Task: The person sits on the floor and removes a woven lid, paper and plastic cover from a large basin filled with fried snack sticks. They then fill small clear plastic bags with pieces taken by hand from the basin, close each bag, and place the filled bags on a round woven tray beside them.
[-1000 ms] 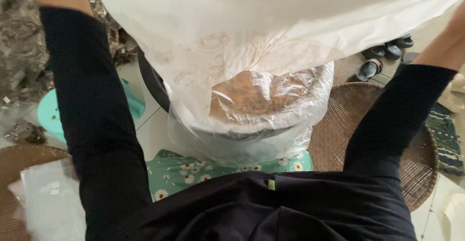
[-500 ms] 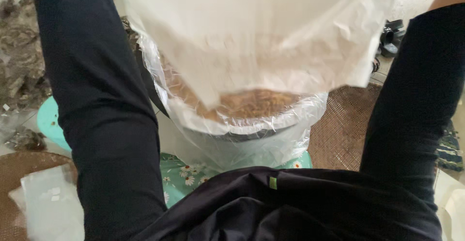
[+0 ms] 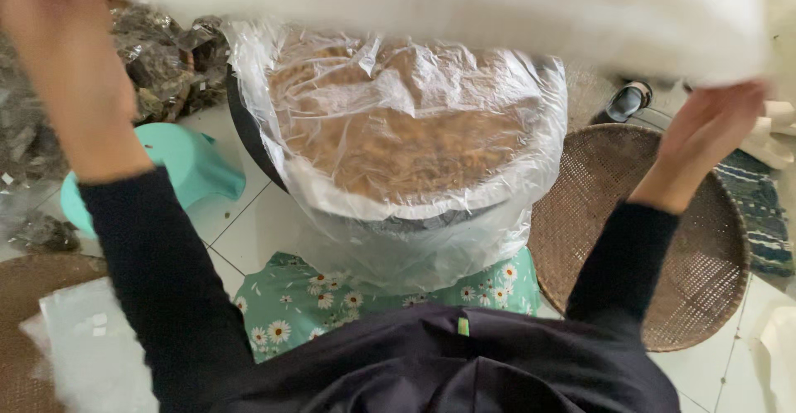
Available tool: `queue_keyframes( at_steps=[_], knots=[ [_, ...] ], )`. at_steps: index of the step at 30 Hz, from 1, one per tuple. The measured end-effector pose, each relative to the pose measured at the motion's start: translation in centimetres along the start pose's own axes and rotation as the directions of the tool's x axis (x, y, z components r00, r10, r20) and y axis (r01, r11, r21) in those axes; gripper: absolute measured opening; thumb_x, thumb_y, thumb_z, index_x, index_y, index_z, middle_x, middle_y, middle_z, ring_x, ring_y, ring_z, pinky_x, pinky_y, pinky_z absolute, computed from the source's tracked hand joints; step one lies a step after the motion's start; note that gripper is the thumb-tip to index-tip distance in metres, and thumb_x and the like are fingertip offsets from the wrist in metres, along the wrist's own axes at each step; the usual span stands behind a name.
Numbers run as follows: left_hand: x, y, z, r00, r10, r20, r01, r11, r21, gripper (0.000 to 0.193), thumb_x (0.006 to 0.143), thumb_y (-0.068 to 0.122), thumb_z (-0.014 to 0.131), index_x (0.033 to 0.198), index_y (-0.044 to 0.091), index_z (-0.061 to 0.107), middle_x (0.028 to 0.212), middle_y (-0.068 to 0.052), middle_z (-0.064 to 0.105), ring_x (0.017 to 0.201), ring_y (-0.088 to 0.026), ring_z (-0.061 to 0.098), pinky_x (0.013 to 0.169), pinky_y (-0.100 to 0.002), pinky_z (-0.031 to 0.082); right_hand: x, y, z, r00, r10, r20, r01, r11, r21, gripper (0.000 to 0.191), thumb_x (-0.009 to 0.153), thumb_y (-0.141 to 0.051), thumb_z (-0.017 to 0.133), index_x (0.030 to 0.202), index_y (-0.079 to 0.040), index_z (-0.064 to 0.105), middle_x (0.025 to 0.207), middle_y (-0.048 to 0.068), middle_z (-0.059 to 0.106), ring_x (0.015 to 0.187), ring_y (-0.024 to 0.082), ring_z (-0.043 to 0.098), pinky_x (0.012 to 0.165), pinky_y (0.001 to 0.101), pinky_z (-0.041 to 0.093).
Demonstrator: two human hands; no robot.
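On my feed a teal stool [image 3: 186, 168] stands on the white tiled floor [image 3: 249, 235], left of centre. Behind it, at the upper left, I see a heap of dark crumpled wrappers [image 3: 149, 56]. A round woven tray [image 3: 663, 239] lies on the floor at the right, with a dark sandal [image 3: 626, 102] beyond it and a blue patterned mat [image 3: 759, 214] just beside its far edge. A clear plastic bag [image 3: 87, 351] lies at the lower left.

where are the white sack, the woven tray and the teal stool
white sack [image 3: 497, 7], head view, its underside
woven tray [image 3: 705, 247], head view, its bare weave
teal stool [image 3: 186, 160], head view, its seat
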State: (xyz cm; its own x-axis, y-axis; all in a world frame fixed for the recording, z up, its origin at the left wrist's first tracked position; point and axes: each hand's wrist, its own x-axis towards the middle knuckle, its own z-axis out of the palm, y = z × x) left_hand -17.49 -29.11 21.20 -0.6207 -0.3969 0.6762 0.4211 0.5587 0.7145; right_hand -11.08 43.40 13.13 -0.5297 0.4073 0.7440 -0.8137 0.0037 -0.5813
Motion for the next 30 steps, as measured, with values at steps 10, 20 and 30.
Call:
queue_keyframes(
  at_steps=[10,20,30],
  knots=[
    [-21.3,-8.7,-1.0,0.932,-0.29,0.216,0.284,0.957,0.061,0.019,0.109,0.014,0.06,0.111,-0.004,0.065,0.087,-0.004,0.064,0.076,-0.011,0.054,0.069,-0.028,0.045,-26.0,4.0,-2.9,0.536,0.754,-0.38,-0.672,0.653,0.348,0.022,0.099,-0.029,0.058,0.101,-0.007,0.06,0.098,0.006,0.069,0.087,0.02,0.066,0.077,0.0341,0.056],
    [-23.7,-3.8,1.4,0.998,-0.06,0.007,0.05,0.894,0.444,0.063,0.099,0.016,0.074,0.151,0.003,0.039,0.15,-0.014,0.051,0.14,-0.031,0.048,0.115,-0.058,0.025,-26.9,5.3,-3.9,0.403,0.59,-0.699,-0.458,0.792,0.404,0.025,0.095,-0.017,0.063,0.113,-0.02,0.045,0.126,0.015,0.061,0.115,0.033,0.067,0.087,0.049,0.064],
    [-34.7,6.4,23.2,0.592,0.001,0.806,-0.45,0.83,0.33,0.084,0.093,0.07,0.042,0.159,0.021,0.024,0.166,-0.017,0.012,0.154,-0.04,0.009,0.114,-0.076,0.002,-24.1,-0.2,3.2,0.69,0.665,-0.285,-0.432,0.695,0.575,0.064,0.109,-0.045,0.028,0.154,0.0,0.036,0.157,0.025,0.046,0.149,0.038,0.046,0.126,0.0541,0.039]
  ],
)
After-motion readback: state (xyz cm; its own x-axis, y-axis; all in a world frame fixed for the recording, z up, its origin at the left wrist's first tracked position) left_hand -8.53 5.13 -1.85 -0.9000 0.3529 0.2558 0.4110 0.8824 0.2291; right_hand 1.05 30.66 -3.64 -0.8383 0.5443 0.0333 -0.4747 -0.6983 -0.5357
